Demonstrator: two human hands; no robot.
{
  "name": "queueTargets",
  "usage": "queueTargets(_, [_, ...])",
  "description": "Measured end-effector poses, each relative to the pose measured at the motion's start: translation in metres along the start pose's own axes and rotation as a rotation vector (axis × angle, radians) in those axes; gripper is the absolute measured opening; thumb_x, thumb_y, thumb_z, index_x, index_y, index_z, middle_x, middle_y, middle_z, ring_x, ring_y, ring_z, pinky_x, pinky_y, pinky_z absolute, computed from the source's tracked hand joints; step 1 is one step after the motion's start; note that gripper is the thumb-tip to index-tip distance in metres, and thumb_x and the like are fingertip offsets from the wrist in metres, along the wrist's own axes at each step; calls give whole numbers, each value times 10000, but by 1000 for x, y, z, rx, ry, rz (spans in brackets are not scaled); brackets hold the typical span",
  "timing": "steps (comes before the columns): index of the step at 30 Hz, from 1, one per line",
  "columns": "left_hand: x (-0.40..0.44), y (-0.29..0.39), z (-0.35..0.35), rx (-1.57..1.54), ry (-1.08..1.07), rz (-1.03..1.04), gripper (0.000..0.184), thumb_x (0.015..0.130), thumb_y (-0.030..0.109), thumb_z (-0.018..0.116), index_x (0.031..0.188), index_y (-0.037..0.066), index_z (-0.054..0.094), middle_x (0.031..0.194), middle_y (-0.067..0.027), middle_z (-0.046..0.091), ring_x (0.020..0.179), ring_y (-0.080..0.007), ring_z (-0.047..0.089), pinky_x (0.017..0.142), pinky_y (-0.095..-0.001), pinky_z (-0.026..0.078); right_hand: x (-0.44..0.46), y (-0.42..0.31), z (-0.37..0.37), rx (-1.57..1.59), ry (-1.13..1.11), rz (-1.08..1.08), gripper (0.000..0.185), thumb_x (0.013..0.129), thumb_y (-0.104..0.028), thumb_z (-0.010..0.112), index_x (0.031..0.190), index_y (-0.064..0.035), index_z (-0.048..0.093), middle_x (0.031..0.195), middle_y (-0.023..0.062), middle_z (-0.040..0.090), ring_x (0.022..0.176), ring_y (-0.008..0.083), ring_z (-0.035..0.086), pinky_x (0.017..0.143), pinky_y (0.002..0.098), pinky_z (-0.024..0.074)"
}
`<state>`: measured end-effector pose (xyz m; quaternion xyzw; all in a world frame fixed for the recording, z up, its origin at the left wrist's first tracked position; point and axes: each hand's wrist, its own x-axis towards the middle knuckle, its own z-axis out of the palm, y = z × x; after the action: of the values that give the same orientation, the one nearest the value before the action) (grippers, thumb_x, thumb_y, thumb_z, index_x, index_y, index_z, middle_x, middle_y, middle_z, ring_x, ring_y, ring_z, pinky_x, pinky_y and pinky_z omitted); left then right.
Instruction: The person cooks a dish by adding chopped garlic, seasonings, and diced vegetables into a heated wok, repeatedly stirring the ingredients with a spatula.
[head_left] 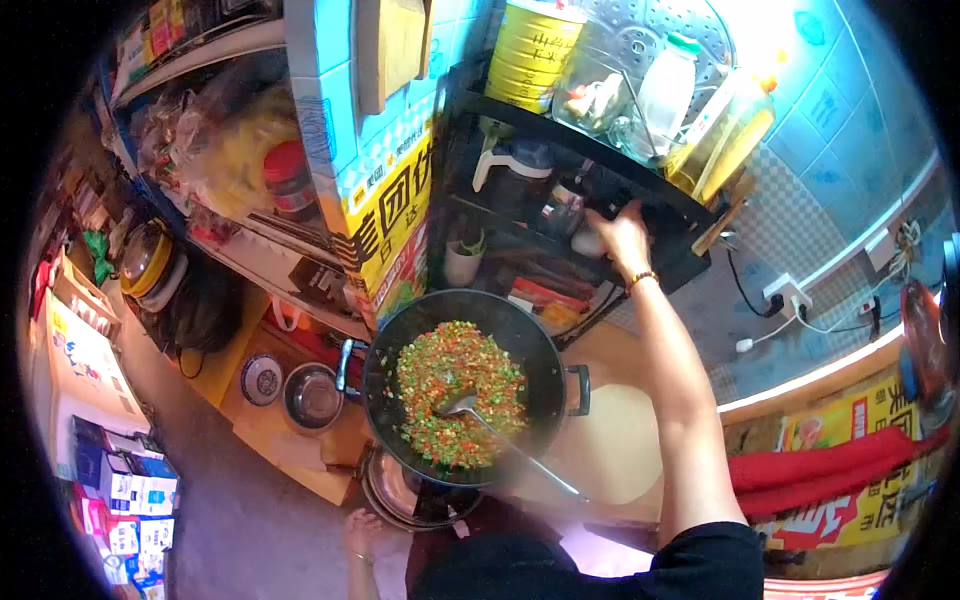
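Note:
My right hand (622, 236) reaches into the black shelf rack (690, 205), its fingers around or against a pale, rounded item (588, 240) beside a dark bottle (563, 205). A black wok (545, 360) holds chopped green and red vegetables (460, 385), with a metal ladle (530, 458) resting in them, its handle pointing to the lower right. Low in the view, my left hand (362, 530) is beside the metal basin (392, 490), below the wok; its fingers are partly spread, with nothing visible in them.
Metal bowl (312, 397) and patterned bowl (262, 380) sit left of the wok. A round board (610, 445) lies right of it. The rack's top carries a yellow can (535, 55), a green-capped jar (670, 90) and an oil bottle (738, 145). Cables hang near a socket (790, 295).

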<state>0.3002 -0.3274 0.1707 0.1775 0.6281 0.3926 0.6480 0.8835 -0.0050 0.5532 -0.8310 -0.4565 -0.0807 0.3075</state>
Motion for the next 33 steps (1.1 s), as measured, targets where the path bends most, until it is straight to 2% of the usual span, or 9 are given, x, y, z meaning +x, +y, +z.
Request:
queueTargets(5, [-35, 118, 45, -86, 39, 373, 295, 932, 275, 472, 1094, 30, 505, 892, -95, 597, 725, -165, 600, 631, -276, 500, -16, -13, -10, -75, -2, 69, 819, 665, -561, 650, 1187, 21, 401, 984, 256, 609, 880, 379, 615, 765, 431, 493])
queueTargets(10, [-116, 237, 133, -50, -118, 542, 322, 941, 265, 437, 1138, 16, 488, 972, -104, 580, 824, -167, 588, 731, -293, 490, -95, -40, -68, 468, 299, -471, 548, 664, -167, 762, 1083, -78, 420, 1000, 139, 589, 883, 252, 621, 771, 336, 491])
queueTargets(13, [-118, 244, 183, -105, -590, 531, 586, 891, 355, 474, 1296, -38, 317, 1176, -182, 485, 867, -251, 601, 717, -344, 529, -172, -60, -76, 1224, -271, -352, 594, 646, -30, 729, 1108, -108, 365, 1141, 117, 514, 902, 188, 552, 800, 298, 463])
queueTargets(16, [-141, 252, 227, -243, -701, 286, 629, 923, 446, 394, 1401, 95, 184, 1251, -149, 435, 881, -232, 599, 587, -309, 533, -265, -90, -81, 1364, -682, -44, 583, 645, 9, 687, 1111, -105, 356, 1188, 149, 478, 1012, 192, 493, 884, 302, 406])
queueTargets(19, [-145, 236, 223, -500, -727, 235, 521, 927, 467, 373, 1338, 158, 289, 1074, -59, 526, 749, -155, 582, 474, -244, 469, -317, -98, -64, 1343, -767, -111, 532, 690, -60, 701, 1132, -71, 406, 1089, 116, 522, 975, 166, 503, 859, 305, 417])
queueTargets(22, [-147, 225, 204, -324, -496, 285, 400, 933, 424, 391, 1229, 155, 392, 972, -14, 533, 666, -91, 530, 442, -200, 411, -340, -92, -68, 1097, -592, 68, 191, 831, -146, 612, 957, -29, 528, 714, -8, 512, 659, 63, 493, 580, 204, 408])
queueTargets(23, [-145, 220, 199, -206, -402, 339, 371, 935, 406, 393, 1201, 150, 417, 951, -8, 531, 640, -72, 513, 429, -181, 393, -345, -100, -65, 901, -500, -67, 134, 840, -140, 603, 886, -26, 550, 707, -17, 514, 649, 55, 478, 576, 193, 390])
queueTargets(25, [-143, 214, 194, -126, -304, 435, 318, 932, 385, 400, 1136, 151, 469, 868, 8, 536, 563, -41, 480, 382, -154, 343, -354, -108, -65, 813, -663, 151, 105, 831, -108, 598, 854, -18, 548, 736, -6, 526, 678, 68, 479, 602, 209, 398])
queueTargets(33, [-135, 217, 176, -230, -369, 156, 254, 942, 360, 388, 1057, 167, 506, 703, 35, 515, 419, -25, 381, 324, -152, 241, -364, -96, -65, 921, -520, 31, 107, 799, -88, 611, 825, -9, 543, 756, 37, 582, 677, 97, 519, 614, 237, 424])
